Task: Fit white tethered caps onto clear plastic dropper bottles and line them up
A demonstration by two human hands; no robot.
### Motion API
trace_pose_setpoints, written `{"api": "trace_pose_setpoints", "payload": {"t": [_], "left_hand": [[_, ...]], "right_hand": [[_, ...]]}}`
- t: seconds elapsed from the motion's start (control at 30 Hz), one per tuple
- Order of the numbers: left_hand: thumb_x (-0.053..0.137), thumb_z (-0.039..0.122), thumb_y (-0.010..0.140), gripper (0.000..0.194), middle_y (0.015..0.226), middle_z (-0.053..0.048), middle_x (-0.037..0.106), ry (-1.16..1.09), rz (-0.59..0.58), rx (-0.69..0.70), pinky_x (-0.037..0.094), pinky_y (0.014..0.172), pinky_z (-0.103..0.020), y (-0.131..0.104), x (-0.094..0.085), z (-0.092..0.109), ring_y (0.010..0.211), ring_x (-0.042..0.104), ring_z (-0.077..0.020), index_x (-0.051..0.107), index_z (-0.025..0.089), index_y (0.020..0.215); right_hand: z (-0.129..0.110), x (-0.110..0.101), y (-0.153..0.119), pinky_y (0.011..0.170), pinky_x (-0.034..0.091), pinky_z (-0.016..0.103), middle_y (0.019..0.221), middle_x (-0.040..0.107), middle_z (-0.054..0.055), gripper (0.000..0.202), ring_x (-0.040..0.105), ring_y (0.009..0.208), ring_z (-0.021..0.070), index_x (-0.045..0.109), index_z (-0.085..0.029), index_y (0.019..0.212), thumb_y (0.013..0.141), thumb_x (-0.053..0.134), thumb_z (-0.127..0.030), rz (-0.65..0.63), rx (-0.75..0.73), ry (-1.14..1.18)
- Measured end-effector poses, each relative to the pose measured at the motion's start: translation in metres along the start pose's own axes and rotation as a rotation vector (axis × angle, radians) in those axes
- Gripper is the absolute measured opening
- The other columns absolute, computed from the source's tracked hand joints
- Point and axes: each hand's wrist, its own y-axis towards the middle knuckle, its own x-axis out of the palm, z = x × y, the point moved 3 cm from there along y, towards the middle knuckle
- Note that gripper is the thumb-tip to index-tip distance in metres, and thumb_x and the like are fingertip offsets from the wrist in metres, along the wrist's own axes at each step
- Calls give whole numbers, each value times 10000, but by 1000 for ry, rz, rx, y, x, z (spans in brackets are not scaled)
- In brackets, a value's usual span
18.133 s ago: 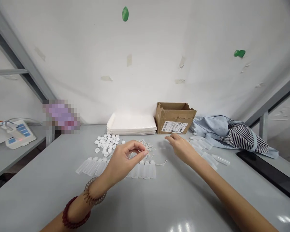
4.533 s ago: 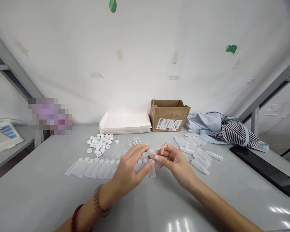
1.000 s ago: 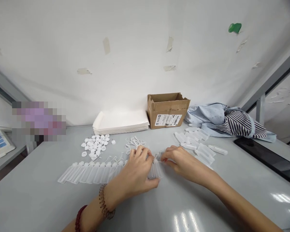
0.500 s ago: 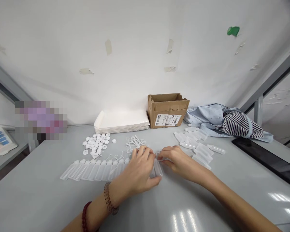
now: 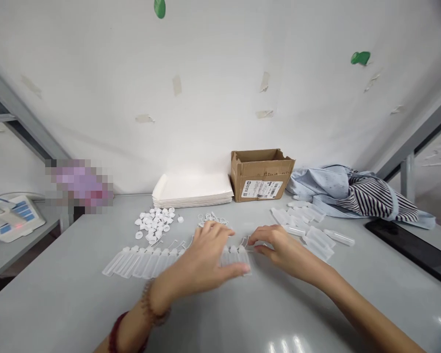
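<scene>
A row of translucent plastic bottles (image 5: 147,263) lies side by side on the grey table, with white caps and thin hooked strips at their far ends. Across the right part of the row is my left hand (image 5: 206,255), its thumb spread from the fingers and nothing visible in it; it hides several bottles. My right hand (image 5: 282,247) is at the row's right end, fingers curved and thumb a little apart, close to the thin strip of the last bottle (image 5: 243,256). Loose white caps (image 5: 156,223) and white looped strips (image 5: 212,217) lie behind the row.
More loose bottles (image 5: 310,228) lie on the right, near a black phone-like slab (image 5: 407,247) and a bundled blue and striped cloth (image 5: 371,196). At the wall stand a cardboard box (image 5: 262,174) and a stack of white sheets or envelopes (image 5: 193,191).
My left hand has lifted off the end bottles, its thumb and fingers spreading apart. My right hand stays by the row's right end, its grip seemingly looser. The camera view has shifted slightly.
</scene>
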Motion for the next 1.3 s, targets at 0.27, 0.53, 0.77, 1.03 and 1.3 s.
{"api": "trace_pose_setpoints", "payload": {"t": [0.27, 0.53, 0.77, 1.03, 1.3], "left_hand": [[382, 520, 897, 374, 772, 5, 592, -243, 19, -425, 410, 621, -256, -47, -74, -67, 712, 530, -175, 574, 216, 794], [563, 463, 736, 280, 725, 4, 654, -70, -250, -550, 392, 555, -259, -61, -61, -66, 607, 586, -183, 608, 207, 841], [487, 279, 682, 111, 529, 35, 623, -81, -243, -595, 415, 497, -248, -58, -48, -64, 405, 555, -135, 549, 190, 706], [470, 260, 653, 114, 508, 30, 589, -156, -228, -592, 370, 414, -225, -57, -46, -61, 359, 541, -128, 513, 186, 579], [498, 328, 699, 140, 570, 33, 628, -159, -153, -606, 369, 429, -235, -59, -53, -64, 412, 580, -147, 544, 196, 686]], "right_hand": [[44, -46, -5, 778, 498, 379, 892, 751, 55, 190, 682, 854, 259, 694, -209, 793, 785, 508, -246, 308, 295, -122], [64, -66, -12, 737, 496, 371, 868, 750, 34, 208, 678, 835, 265, 701, -244, 755, 740, 541, -376, 390, 422, -127], [65, -63, -9, 718, 487, 373, 852, 749, 42, 226, 670, 816, 273, 700, -241, 735, 723, 541, -402, 383, 439, -125], [59, -65, -10, 744, 494, 384, 859, 748, 55, 226, 673, 855, 283, 695, -230, 745, 749, 528, -382, 400, 430, -118], [58, -68, -11, 704, 486, 363, 768, 736, 34, 207, 672, 766, 259, 670, -241, 732, 755, 514, -373, 392, 392, -118]]}}
